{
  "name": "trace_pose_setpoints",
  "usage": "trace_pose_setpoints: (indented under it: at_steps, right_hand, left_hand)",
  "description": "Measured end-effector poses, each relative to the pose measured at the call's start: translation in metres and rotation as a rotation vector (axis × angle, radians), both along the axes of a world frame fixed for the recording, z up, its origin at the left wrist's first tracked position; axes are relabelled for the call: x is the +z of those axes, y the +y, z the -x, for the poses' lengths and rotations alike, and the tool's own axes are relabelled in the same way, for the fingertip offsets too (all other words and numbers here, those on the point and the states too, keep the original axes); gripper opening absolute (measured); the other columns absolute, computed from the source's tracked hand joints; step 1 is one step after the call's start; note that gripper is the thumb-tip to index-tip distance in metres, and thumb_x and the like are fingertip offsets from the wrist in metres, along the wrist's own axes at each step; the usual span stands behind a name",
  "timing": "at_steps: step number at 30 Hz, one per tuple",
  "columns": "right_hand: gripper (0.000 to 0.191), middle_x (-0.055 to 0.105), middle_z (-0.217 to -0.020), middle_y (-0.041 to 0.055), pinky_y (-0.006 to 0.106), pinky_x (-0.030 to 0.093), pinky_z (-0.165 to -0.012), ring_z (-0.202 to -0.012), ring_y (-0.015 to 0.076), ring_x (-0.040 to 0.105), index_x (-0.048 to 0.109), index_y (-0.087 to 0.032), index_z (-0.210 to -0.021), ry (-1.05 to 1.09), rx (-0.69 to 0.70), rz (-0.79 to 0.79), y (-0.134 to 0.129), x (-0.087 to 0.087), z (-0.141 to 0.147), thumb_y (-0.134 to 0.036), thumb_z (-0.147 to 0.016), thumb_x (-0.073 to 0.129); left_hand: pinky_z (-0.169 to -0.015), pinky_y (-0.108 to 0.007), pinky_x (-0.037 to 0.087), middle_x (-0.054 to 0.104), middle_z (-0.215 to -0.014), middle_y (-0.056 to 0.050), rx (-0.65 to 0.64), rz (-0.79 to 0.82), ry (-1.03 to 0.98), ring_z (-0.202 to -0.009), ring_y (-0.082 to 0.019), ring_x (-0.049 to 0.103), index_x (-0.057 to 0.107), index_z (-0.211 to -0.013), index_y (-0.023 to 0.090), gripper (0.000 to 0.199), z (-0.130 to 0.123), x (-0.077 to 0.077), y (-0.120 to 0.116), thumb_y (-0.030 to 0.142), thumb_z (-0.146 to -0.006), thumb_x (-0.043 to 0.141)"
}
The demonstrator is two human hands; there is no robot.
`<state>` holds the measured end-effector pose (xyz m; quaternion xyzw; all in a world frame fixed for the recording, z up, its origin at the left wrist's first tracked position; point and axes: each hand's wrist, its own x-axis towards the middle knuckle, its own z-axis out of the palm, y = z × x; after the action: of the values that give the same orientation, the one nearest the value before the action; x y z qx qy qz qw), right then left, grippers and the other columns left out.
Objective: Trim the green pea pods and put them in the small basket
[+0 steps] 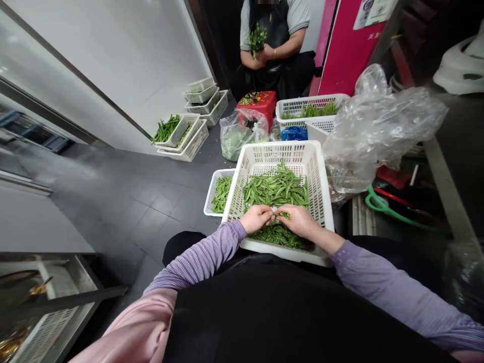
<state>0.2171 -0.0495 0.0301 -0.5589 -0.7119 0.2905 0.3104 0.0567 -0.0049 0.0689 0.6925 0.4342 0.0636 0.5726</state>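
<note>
A large white plastic basket (pixel 323 196) rests at my lap, with flat green pea pods (pixel 280 186) heaped in its far part and thin green trimmings (pixel 282 235) in the near part. Over the middle of it, my left hand (pixel 257 218) and my right hand (pixel 297 220) meet fingertip to fingertip. The right fingers are closed around a green pod (pixel 283 215). Pinched at the near end of that pod is my left hand; its fingertips partly hide what they grip. Left of the large basket, a smaller white basket (pixel 207 204) holds more green pods.
Across from me sits a person (pixel 282 55) holding a green bunch, behind a red stool (pixel 266 103). White baskets (pixel 189 148) are stacked by the left wall. A clear bag (pixel 242 136) lies beyond my basket; large plastic bags (pixel 378 126) bulge at right, beside another basket (pixel 340 101).
</note>
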Motion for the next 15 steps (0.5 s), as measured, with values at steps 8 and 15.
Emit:
trace_pose_setpoints:
  at_steps: [8, 15]
  right_hand:
    - [0.015, 0.057, -0.05, -0.0029, 0.025, 0.035, -0.044, -0.04, 0.0126, 0.046, 0.065, -0.022, -0.077, 0.265, -0.286, 0.191, 0.002, 0.015, -0.003, -0.032, -0.067, 0.06]
    - [0.023, 0.048, -0.039, -0.0047, 0.022, 0.03, -0.037, -0.034, 0.0111, 0.042, 0.063, -0.02, -0.083, 0.358, -0.172, 0.415, 0.008, 0.016, -0.011, -0.038, -0.069, 0.057]
  left_hand:
    - [-0.045, -0.019, 0.032, 0.04, -0.044, 0.004, -0.063, -0.05, 0.465, -0.042, -0.006, 0.037, 0.055, -0.061, 0.012, 0.014, 0.02, -0.037, -0.003, 0.018, -0.071, 0.047]
    - [-0.054, -0.018, 0.039, 0.059, -0.084, 0.0, -0.241, -0.209, 0.239, -0.052, -0.006, 0.047, 0.049, -0.112, 0.016, 0.039, 0.017, -0.014, 0.005, 0.033, -0.076, 0.048]
